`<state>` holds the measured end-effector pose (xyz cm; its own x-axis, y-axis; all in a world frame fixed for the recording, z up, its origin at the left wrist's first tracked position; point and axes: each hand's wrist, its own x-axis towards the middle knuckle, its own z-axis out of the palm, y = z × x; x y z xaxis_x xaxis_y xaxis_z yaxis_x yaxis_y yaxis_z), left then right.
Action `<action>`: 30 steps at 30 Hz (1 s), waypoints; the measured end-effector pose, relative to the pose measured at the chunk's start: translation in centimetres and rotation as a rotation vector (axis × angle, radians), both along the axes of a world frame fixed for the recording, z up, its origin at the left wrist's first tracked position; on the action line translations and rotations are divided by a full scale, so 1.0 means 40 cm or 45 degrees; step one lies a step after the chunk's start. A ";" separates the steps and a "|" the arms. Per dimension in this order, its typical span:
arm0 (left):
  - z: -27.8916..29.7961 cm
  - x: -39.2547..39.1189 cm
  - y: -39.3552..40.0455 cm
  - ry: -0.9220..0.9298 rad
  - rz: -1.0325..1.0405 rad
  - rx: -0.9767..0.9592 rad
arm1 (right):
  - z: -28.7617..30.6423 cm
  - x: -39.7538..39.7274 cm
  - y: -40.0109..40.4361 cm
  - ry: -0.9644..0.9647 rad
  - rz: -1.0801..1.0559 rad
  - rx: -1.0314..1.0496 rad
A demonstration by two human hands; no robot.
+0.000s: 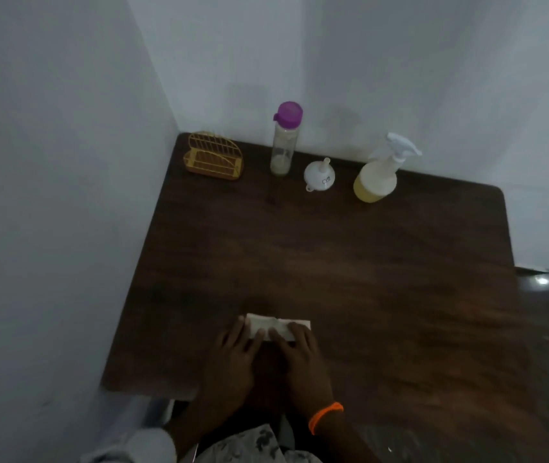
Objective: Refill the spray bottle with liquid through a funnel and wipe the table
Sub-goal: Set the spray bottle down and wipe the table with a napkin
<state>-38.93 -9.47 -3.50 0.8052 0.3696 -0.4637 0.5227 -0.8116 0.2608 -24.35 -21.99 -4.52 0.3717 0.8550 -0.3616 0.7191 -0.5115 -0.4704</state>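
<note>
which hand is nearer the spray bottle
Right. The right hand rests on the folded cloth's right end, nearer the spray bottle; the left hand lies further left.

At the far edge of the dark wooden desk [333, 262] we see the spray bottle [378, 177], standing upright with its white trigger head on and yellowish liquid filling its lower body. Just left of it the white funnel [319, 177] rests mouth-down, spout pointing up. Farther left stands a tall clear bottle [283, 145] with a purple cap, nearly empty. Near us, a folded white cloth [275, 325] lies flat on the desk.
</note>
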 end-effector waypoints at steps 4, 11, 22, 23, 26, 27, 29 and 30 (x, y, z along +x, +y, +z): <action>0.000 0.092 -0.085 0.060 -0.039 -0.033 | 0.018 0.066 -0.072 -0.056 -0.188 -0.022; 0.054 0.299 0.022 0.068 -0.086 0.083 | 0.054 0.200 0.037 -0.050 -0.449 -0.024; 0.015 0.039 0.016 -0.001 -0.169 0.030 | 0.045 0.121 -0.044 0.076 -0.059 0.060; 0.013 0.030 -0.005 -0.011 -0.171 0.004 | 0.044 0.113 -0.059 0.075 -0.120 0.079; 0.031 0.040 -0.048 -0.124 -0.101 0.013 | 0.046 0.100 -0.080 0.023 -0.438 0.159; 0.045 0.052 -0.051 -0.164 -0.029 -0.002 | 0.041 0.106 -0.079 0.008 -0.528 0.164; 0.052 0.077 -0.053 -0.286 0.149 -0.061 | 0.032 0.121 -0.067 0.013 -0.654 0.140; 0.045 0.088 -0.057 -0.354 0.239 -0.107 | 0.028 0.127 -0.060 0.037 -0.685 0.119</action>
